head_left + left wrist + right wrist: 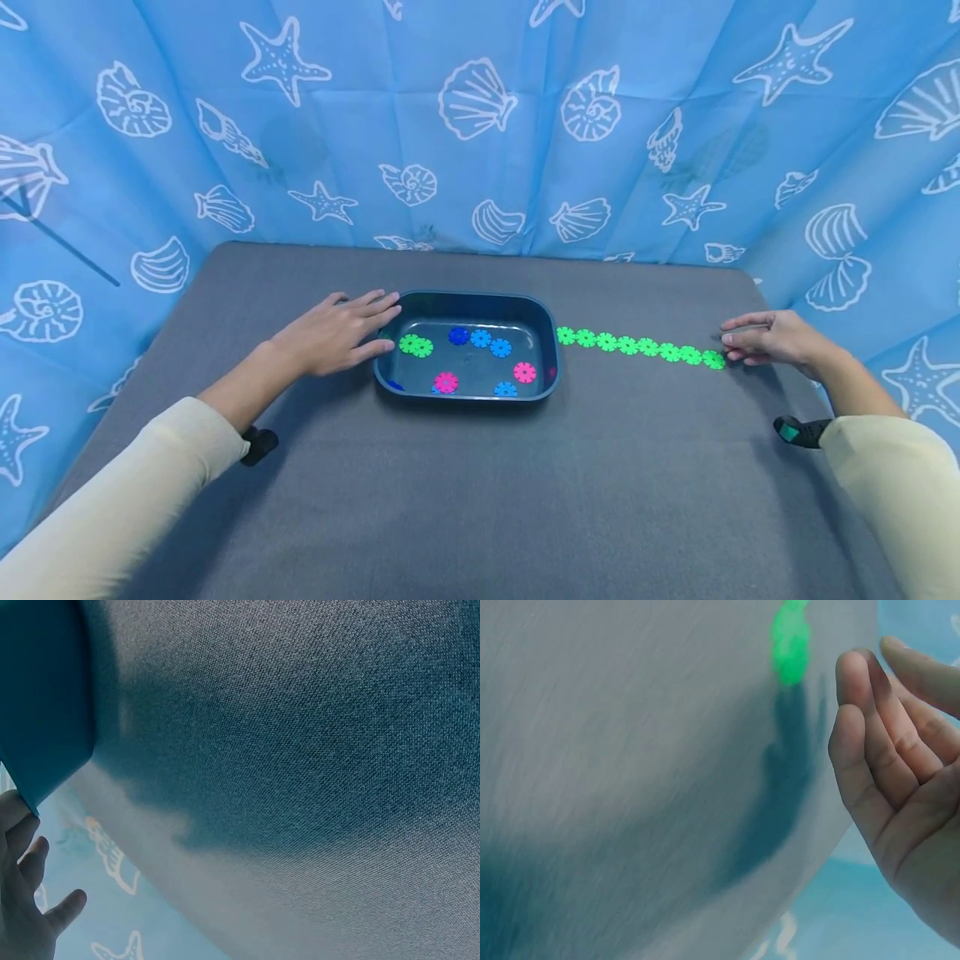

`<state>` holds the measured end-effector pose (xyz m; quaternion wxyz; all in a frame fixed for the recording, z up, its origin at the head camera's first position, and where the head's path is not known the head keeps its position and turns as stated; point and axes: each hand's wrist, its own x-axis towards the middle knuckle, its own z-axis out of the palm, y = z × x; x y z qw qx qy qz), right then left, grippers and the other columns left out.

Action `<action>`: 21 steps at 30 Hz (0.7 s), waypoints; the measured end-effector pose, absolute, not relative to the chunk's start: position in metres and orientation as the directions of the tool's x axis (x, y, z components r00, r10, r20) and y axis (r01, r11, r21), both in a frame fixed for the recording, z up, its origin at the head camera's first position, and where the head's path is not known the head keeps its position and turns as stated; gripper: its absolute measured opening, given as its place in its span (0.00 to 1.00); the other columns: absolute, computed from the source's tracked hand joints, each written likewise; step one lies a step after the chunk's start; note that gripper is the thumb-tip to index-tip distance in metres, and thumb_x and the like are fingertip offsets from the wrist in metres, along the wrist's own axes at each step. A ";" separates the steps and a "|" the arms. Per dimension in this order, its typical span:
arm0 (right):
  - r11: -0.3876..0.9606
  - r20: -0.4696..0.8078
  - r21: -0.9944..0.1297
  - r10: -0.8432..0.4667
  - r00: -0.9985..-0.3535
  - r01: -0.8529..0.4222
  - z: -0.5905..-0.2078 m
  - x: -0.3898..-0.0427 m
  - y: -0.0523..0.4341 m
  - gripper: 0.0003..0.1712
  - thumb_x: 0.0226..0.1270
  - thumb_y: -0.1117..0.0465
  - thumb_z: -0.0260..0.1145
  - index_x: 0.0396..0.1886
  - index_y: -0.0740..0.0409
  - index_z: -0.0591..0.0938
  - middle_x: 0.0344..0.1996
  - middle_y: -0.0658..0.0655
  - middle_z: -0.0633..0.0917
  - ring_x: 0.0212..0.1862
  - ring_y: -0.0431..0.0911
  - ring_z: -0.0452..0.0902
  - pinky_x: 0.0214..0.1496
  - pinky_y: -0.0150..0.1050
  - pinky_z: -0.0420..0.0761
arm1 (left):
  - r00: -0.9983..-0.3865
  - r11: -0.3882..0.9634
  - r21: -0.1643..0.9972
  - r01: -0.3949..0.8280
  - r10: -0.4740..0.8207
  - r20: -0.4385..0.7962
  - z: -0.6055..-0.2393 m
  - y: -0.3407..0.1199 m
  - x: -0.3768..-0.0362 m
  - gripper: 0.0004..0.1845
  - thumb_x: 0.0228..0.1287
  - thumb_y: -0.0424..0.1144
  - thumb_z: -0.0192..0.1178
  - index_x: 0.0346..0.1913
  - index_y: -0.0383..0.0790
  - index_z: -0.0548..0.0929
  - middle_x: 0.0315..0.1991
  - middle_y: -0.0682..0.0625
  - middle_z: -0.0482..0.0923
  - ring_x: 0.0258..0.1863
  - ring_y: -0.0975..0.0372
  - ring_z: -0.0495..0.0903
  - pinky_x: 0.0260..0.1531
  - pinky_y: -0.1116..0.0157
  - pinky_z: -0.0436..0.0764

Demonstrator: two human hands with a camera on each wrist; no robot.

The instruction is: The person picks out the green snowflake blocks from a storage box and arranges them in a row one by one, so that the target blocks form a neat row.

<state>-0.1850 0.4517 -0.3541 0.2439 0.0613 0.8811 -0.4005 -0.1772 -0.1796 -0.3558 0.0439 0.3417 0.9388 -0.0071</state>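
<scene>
A dark blue tray [467,301] was set mid-bench [480,500]. The left hand [333,333] was laid flat against the tray's left rim, fingers straight, nothing held. Right of the tray, a chain of eight green discs [637,346] was stretched along the cloth; the right hand [772,337] was held at the chain's far end, fingers loosely extended, gripping nothing. Inside the tray, two green, two pink and about five blue discs were counted. A shell-printed curtain [480,125] was hung behind the tray.
</scene>
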 end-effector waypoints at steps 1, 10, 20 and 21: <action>0.667 -0.468 -0.685 -0.094 -0.879 0.293 -0.351 -0.187 0.447 0.37 0.65 0.50 0.60 0.64 0.72 0.62 0.40 0.59 0.85 0.41 0.46 0.82 0.44 0.43 0.80 | -0.762 0.766 0.018 0.643 0.641 -0.087 -0.356 -0.180 -0.177 0.35 0.67 0.59 0.45 0.71 0.44 0.57 0.72 0.47 0.50 0.70 0.52 0.49 0.61 0.40 0.55; 0.600 -0.367 -0.775 -0.177 -0.913 0.196 -0.321 -0.203 0.388 0.34 0.67 0.49 0.58 0.62 0.70 0.65 0.39 0.53 0.85 0.44 0.46 0.81 0.45 0.40 0.80 | -0.767 0.771 0.025 0.636 0.636 -0.091 -0.355 -0.179 -0.178 0.35 0.66 0.60 0.45 0.71 0.45 0.58 0.72 0.48 0.50 0.71 0.53 0.49 0.61 0.41 0.54; 0.562 -0.344 -0.819 -0.317 -0.884 0.117 -0.302 -0.227 0.311 0.28 0.68 0.51 0.58 0.59 0.68 0.69 0.43 0.60 0.83 0.45 0.51 0.81 0.45 0.40 0.80 | -0.758 0.762 0.013 0.647 0.646 -0.089 -0.353 -0.179 -0.176 0.35 0.67 0.59 0.45 0.71 0.43 0.58 0.72 0.47 0.51 0.70 0.52 0.49 0.61 0.41 0.56; 0.563 -0.341 -0.819 -0.328 -0.881 0.108 -0.301 -0.229 0.303 0.28 0.68 0.52 0.58 0.59 0.68 0.69 0.43 0.60 0.83 0.45 0.52 0.81 0.45 0.41 0.80 | -0.760 0.763 0.010 0.646 0.644 -0.091 -0.354 -0.179 -0.176 0.35 0.67 0.59 0.45 0.71 0.43 0.58 0.72 0.47 0.51 0.70 0.52 0.49 0.61 0.41 0.55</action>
